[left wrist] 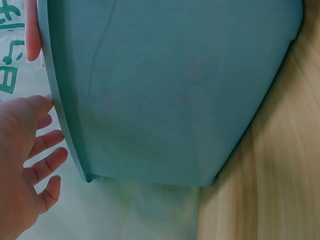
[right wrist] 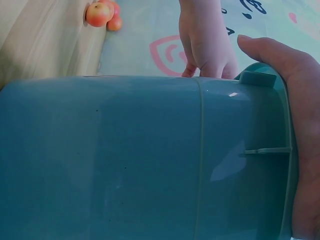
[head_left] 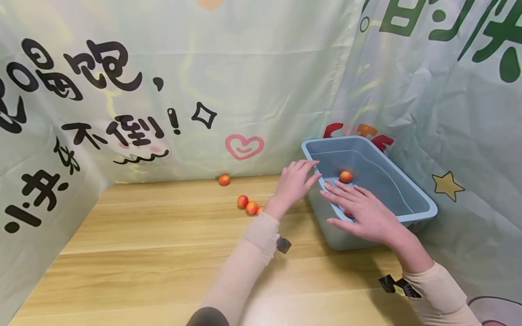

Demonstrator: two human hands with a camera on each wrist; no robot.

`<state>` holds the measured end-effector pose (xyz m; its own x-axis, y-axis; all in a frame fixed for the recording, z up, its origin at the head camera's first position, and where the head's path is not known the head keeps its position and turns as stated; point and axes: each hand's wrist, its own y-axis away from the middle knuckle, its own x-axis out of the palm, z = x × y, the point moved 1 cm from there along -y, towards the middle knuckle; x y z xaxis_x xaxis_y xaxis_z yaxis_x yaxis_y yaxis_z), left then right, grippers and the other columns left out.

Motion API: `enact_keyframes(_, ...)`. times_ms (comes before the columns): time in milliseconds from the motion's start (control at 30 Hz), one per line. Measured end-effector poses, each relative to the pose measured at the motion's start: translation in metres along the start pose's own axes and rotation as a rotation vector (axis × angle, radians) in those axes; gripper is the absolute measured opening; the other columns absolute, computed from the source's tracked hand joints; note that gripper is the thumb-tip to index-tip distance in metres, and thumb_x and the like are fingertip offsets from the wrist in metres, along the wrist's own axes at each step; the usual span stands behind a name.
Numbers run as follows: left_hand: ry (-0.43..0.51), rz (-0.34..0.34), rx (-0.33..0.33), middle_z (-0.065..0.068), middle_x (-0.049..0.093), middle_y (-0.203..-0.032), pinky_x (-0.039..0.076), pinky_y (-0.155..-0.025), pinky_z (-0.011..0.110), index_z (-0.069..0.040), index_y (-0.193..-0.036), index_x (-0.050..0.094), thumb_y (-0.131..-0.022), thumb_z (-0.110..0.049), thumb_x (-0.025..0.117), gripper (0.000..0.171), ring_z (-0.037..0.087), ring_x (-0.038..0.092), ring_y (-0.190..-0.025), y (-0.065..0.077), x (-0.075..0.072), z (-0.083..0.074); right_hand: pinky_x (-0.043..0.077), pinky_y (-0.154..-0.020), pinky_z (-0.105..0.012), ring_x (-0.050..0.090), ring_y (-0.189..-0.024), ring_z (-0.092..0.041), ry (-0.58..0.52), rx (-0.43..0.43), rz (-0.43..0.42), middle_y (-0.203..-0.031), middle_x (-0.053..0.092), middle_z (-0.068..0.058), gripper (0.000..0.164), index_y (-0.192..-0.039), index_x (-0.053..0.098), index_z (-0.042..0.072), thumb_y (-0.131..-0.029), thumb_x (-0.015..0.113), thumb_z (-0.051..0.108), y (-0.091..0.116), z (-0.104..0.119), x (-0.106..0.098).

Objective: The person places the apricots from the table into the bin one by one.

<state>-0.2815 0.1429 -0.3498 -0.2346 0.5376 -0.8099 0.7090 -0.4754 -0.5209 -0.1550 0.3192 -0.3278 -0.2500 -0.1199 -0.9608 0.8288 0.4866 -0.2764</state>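
A blue plastic bin (head_left: 413,194) stands at the right of the table. My left hand (head_left: 294,183) is at its left rim, fingers spread and fingertips right at the edge in the left wrist view. Over the near left part of the bin is my right hand (head_left: 364,213), palm down with fingers extended and nothing gripped. Inside the bin lies a small red-orange fruit (head_left: 345,176). Another red fruit (head_left: 348,213) shows partly beneath the right hand, which hides much of that side.
On the table (head_left: 155,253), a single fruit (head_left: 224,179) lies by the back wall. Several more fruits (head_left: 251,208) sit in a row left of the bin, one partly behind my left wrist. Printed cloth walls (head_left: 285,90) enclose the back and sides, close to the bin.
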Motion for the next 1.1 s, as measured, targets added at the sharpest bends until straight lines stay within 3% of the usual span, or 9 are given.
enact_keyframes(600,-0.004,-0.054,0.004,-0.004,0.062,-0.127,0.044,-0.079,0.029,-0.026,-0.131,0.060,-0.094,-0.047,0.059,0.043,0.016,0.058,-0.108,0.030,-0.005,0.009,0.032,-0.108,-0.054,0.039,-0.143,-0.026,-0.013,0.004,-0.008,-0.152,0.045,-0.006,0.069,-0.147,0.045,0.027,-0.086,0.064,0.054,0.002,0.000,0.000)
enact_keyframes(867,0.013,-0.069,-0.007,-0.005,0.064,-0.124,0.045,-0.083,0.031,-0.025,-0.130,0.061,-0.093,-0.047,0.061,0.043,0.017,0.058,-0.107,0.046,-0.009,0.015,0.031,-0.109,-0.055,0.038,-0.143,-0.027,-0.020,0.013,-0.004,-0.152,0.045,-0.007,0.069,-0.147,0.044,0.028,-0.086,0.065,0.053,0.003,0.000,0.001)
enact_keyframes(1100,0.038,-0.120,-0.011,-0.004,0.066,-0.121,0.049,-0.089,0.037,-0.022,-0.126,0.064,-0.091,-0.042,0.066,0.040,0.019,0.060,-0.108,0.062,-0.015,0.028,0.030,-0.110,-0.055,0.037,-0.143,-0.027,-0.030,0.020,0.005,-0.153,0.044,-0.006,0.069,-0.147,0.044,0.028,-0.086,0.066,0.051,0.000,0.001,0.001)
